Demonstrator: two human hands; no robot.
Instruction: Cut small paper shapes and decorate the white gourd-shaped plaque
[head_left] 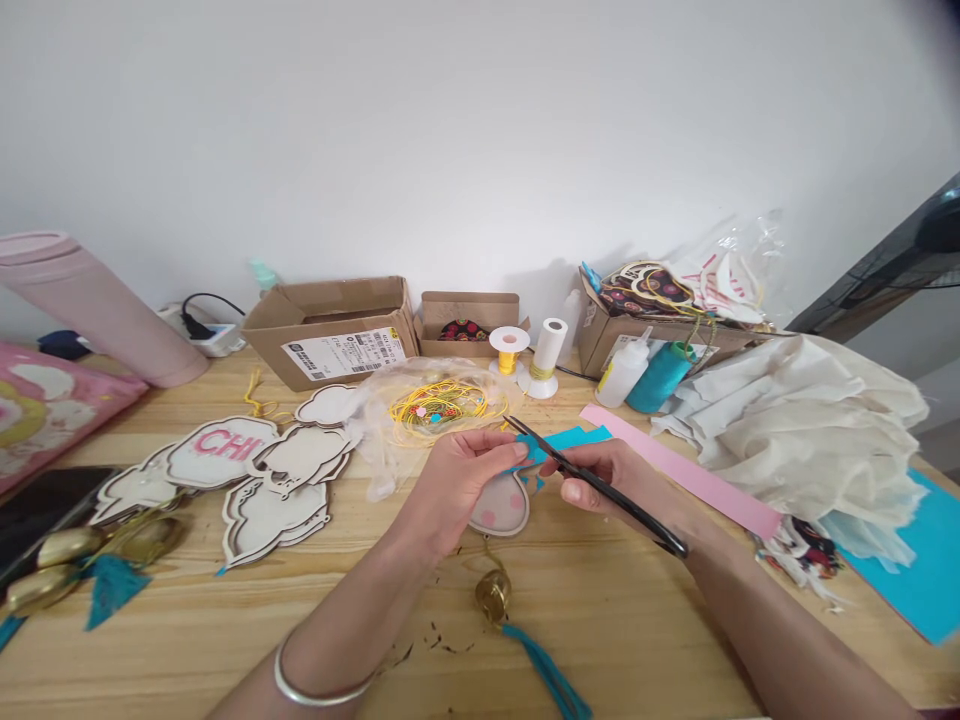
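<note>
My left hand point(472, 470) pinches one end of a strip of blue paper point(574, 438) above the middle of the table. In my right hand point(592, 475) is a pair of black scissors point(622, 505), its blades pointing up and left across the strip. Below the hands lies a light, rounded ornament with pink spots point(501, 503), partly covered by my left hand. A brass bell point(493, 596) with a blue tassel point(547, 670) hangs from its cord toward me. Small blue scraps point(534, 482) are beside the ornament.
White cloud-shaped pieces point(274, 520) and brass bells point(71, 548) lie at left. Behind are cardboard boxes point(337, 330), yellow cord point(442, 405), thread spools point(550, 350) and a glue bottle point(624, 370). A pink paper strip point(690, 475), crumpled cloth point(802, 430) and a blue sheet point(900, 570) lie right.
</note>
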